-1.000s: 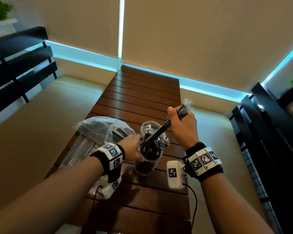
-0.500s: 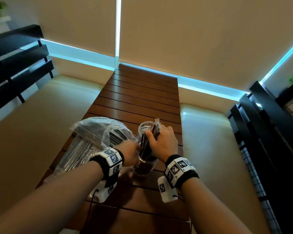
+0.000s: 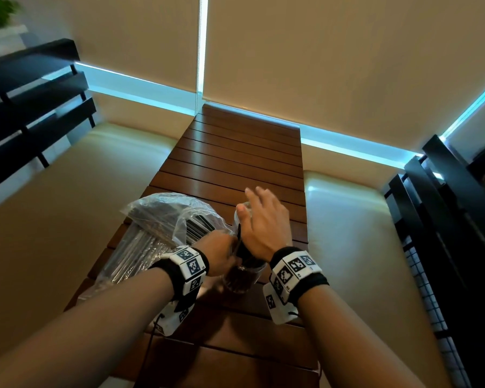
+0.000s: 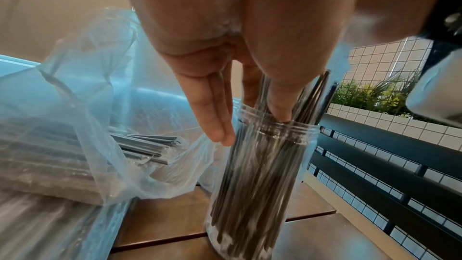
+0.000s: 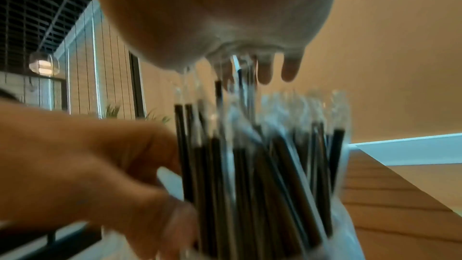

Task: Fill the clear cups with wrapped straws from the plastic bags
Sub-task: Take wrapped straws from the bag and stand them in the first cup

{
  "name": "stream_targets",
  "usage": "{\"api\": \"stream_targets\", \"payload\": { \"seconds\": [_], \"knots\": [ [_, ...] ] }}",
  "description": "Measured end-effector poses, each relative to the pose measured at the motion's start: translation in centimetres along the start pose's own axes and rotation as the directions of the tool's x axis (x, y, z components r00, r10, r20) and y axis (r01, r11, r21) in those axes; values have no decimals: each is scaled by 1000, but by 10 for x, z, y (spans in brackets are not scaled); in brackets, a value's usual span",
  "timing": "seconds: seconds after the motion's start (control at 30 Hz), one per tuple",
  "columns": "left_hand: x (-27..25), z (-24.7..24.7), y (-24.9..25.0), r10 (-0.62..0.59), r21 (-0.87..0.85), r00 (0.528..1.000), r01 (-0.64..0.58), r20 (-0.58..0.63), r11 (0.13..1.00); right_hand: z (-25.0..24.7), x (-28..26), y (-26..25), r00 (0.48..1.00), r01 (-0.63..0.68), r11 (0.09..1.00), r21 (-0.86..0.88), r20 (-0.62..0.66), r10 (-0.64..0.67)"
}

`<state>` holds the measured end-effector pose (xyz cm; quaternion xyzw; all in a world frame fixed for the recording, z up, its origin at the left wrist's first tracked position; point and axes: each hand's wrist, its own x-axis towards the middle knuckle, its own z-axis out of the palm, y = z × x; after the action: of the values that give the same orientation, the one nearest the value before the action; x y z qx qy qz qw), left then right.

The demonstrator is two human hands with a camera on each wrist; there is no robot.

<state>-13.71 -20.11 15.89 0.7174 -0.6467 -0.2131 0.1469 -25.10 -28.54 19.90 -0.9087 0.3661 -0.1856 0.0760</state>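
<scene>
A clear cup [image 3: 240,281] packed with black wrapped straws [image 5: 250,165] stands upright on the wooden slat table [image 3: 235,163]. My left hand [image 3: 219,254] pinches its rim, fingers outside and thumb in the mouth, as the left wrist view shows on the cup [image 4: 262,185]. My right hand [image 3: 263,225] is open over the straw tops, fingers spread and holding nothing; its palm [image 5: 225,17] is just above the wrapper tips. A crumpled plastic bag [image 3: 157,219] lies left of the cup, with more straws [image 4: 145,145] showing at its mouth.
A flatter bag of straws [image 3: 132,256] lies under the crumpled one at the table's left edge. Black slatted rails stand on the left [image 3: 25,107] and right [image 3: 459,219]. A wire grid with plants [image 4: 375,66] is beyond the right rail.
My right hand brought a tilted bundle of straws down into the cup, let go of it and opened above the cup. My left hand stayed on the cup.
</scene>
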Motion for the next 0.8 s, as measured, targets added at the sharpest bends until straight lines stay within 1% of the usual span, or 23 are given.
{"api": "stream_targets", "payload": {
  "seconds": [0.07, 0.1, 0.13, 0.17, 0.27, 0.3, 0.37, 0.43, 0.5, 0.6, 0.63, 0.67, 0.7, 0.73, 0.77, 0.8],
  "knots": [
    [1, -1, 1, 35, -54, 999, -37, -39, 998, 15, -6, 2, 980, 14, 998, -60, 198, -1],
    [1, -1, 1, 35, -86, 998, -39, -45, 996, 20, -9, 3, 969, 16, 997, -71, 245, 2],
    [2, -1, 0, 17, -108, 999, -22, -46, 994, 22, -11, 4, 969, 13, 998, -63, 249, 4],
    [4, 1, -3, -8, -127, 999, 3, -42, 992, 22, -11, 5, 976, 5, 999, -45, 217, 4],
    [6, 4, -10, -85, -170, 996, 80, -20, 982, 17, -7, 2, 997, -48, 999, -21, 55, 49],
    [7, 5, -13, -99, -176, 995, 94, -22, 980, 16, -6, 1, 997, -67, 997, -27, 45, 68],
    [7, 3, -12, -102, -162, 995, 100, -7, 982, 19, -7, -2, 991, -70, 996, -57, 112, 76],
    [6, -1, -8, -96, -130, 995, 95, 1, 987, 25, -12, -1, 980, -29, 995, -100, 195, 48],
    [3, -9, 0, -74, -71, 997, 76, 34, 995, 28, -14, 3, 977, 2, 992, -128, 212, 25],
    [-2, -22, 5, -66, 92, 996, 61, 52, 994, 29, -13, 7, 973, -12, 992, -125, 229, 40],
    [-3, -25, 4, -70, 143, 997, 67, 19, 988, 28, -12, 8, 971, -29, 992, -119, 232, 56],
    [-4, -28, 1, -78, 191, 996, 87, -54, 978, 26, -10, 6, 976, -44, 993, -105, 207, 65],
    [-5, -32, -3, -88, 230, 983, 125, -163, 965, 23, -8, 3, 987, -48, 995, -84, 148, 60],
    [-6, -36, -8, -106, 246, 955, 177, -278, 953, 19, -7, -3, 998, -31, 998, -63, 49, 34],
    [-7, -40, -15, -136, 236, 923, 231, -359, 944, 14, -5, -9, 998, 12, 999, -47, -68, -15],
    [-7, -44, -22, -182, 227, 899, 289, -399, 930, 11, -4, -16, 984, 70, 997, -38, -162, -75]
  ]
}}
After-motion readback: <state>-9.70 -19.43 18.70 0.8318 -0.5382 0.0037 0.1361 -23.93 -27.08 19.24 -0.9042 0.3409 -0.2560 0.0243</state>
